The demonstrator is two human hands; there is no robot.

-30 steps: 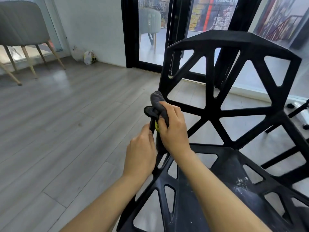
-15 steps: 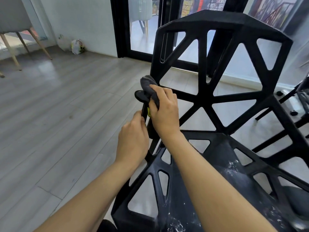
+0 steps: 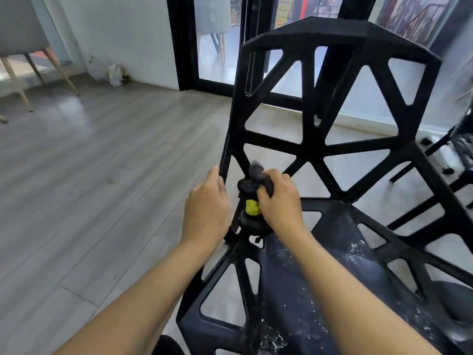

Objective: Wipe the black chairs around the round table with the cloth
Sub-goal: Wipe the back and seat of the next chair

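At the centre we see the fingers of the right hand (image 3: 277,201) curled around a bunched dark grey cloth (image 3: 257,174) with a yellow patch, pressing it against a strut low on the backrest of a black chair (image 3: 311,139), just above the seat. The fingers of the left hand (image 3: 206,208) wrap the backrest's left edge beside it, steadying the frame. Outward from the hands, the seat shows white specks and smears, so we judge the wiping is underway on this chair but far from finished: the seat and most of the lattice back look untouched. We count one cloth, one black chair in full view, and part of a second black frame (image 3: 458,149) at the right edge. The round table is not in view. Beyond lie a grey wooden floor (image 3: 89,175) and one grey upholstered chair (image 3: 20,29).
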